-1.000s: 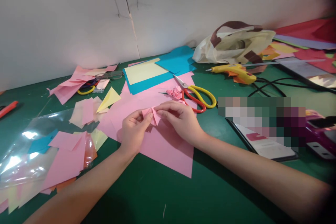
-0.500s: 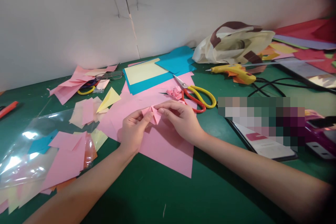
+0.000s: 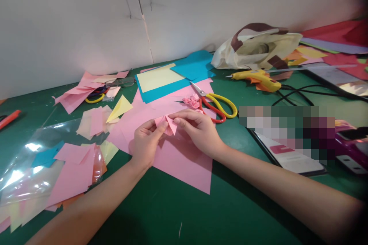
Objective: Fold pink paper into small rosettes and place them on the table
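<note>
A small folded pink paper [image 3: 171, 126] is held up between my two hands over larger pink sheets [image 3: 186, 164]. My left hand [image 3: 146, 141] pinches its left side between thumb and fingers. On the right side, my right hand [image 3: 198, 128] grips the upper corner with thumb and forefinger. Just behind my right hand lie a crumpled-looking pink folded piece [image 3: 191, 101] and scissors with red and yellow handles [image 3: 221, 103]. Blue sheets [image 3: 195, 67] with a pale yellow sheet [image 3: 159, 77] on them are at the back.
Clear plastic [image 3: 17, 160] and paper scraps [image 3: 74, 176] spread at the left. A yellow glue gun [image 3: 258, 79] with black cables, a cream bag [image 3: 227, 55] and a phone [image 3: 299, 160] are at the right. A wall [image 3: 86, 19] stands behind.
The folds of the small pink paper are spread slightly wider between my fingers. Both hands stay in nearly the same place.
</note>
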`<state>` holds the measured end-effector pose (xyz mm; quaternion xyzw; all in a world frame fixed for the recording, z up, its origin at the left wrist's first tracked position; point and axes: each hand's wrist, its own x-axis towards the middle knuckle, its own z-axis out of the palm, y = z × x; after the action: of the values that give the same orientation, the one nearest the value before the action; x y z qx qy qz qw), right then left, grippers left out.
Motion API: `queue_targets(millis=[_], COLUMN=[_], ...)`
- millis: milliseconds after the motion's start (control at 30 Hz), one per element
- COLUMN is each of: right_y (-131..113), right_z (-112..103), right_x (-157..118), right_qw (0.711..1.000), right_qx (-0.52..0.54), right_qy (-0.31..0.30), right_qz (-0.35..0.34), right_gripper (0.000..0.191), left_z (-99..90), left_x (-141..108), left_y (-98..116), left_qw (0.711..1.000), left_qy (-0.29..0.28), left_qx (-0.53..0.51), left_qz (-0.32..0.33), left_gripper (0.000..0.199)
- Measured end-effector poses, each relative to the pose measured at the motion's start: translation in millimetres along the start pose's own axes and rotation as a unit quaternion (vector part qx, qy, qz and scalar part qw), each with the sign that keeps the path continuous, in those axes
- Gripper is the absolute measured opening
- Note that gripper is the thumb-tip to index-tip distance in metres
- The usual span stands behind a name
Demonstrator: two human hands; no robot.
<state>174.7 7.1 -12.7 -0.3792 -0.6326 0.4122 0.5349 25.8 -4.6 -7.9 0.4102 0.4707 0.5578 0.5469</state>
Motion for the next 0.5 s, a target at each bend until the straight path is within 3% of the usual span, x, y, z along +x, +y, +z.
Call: queue_targets(millis=[500], right_y=[2.3], right_z=[-0.6], right_x=[-0.7], right_qw=[1.000], right_qx=[-0.010], right_qy=[0.003], right_qz=[-0.013], right_gripper=[0.016], left_z=[-0.7], left_x=[1.7], left_y=[-0.6], left_qw=[1.000], left_qy=[0.002], left_qx=[-0.023], left_qz=[-0.021], left_gripper=[0.016])
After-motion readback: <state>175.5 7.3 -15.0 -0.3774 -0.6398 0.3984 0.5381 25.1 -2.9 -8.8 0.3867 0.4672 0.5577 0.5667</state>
